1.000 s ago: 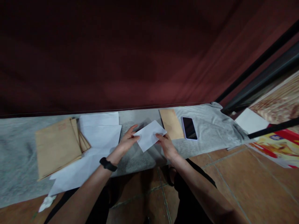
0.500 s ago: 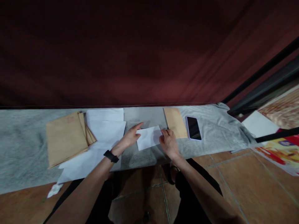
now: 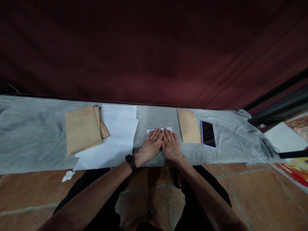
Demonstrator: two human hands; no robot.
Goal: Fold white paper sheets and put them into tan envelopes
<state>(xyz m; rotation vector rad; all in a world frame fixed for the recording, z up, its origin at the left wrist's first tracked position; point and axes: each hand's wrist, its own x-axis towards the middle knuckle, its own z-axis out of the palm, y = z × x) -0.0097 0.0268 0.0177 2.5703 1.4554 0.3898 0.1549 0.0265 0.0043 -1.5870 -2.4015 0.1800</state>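
Note:
A white sheet of paper (image 3: 169, 129), small and apparently folded, lies on the grey cloth in front of me; only its far edge shows past my fingers. My left hand (image 3: 149, 145) rests flat on it, fingers stretched forward, a black band on the wrist. Beside it, my right hand (image 3: 171, 146) also lies flat on the paper, and the two hands touch at the index fingers. A single brown envelope (image 3: 189, 126) lies just right of my right hand. Left of my left hand are overlapping white sheets (image 3: 120, 131).
Several brown envelopes (image 3: 83, 130) are stacked on the left, partly over the white sheets. A phone with a lilac edge (image 3: 208, 134) lies on the grey cloth (image 3: 231, 134). Dark red fabric (image 3: 154, 64) hangs behind. A crumpled tissue (image 3: 68, 175) is on the tiled floor.
My hands have moved from the paper's left and right edges to lie flat on top of it, side by side. The paper now shows only as a narrow strip. The view has shifted slightly.

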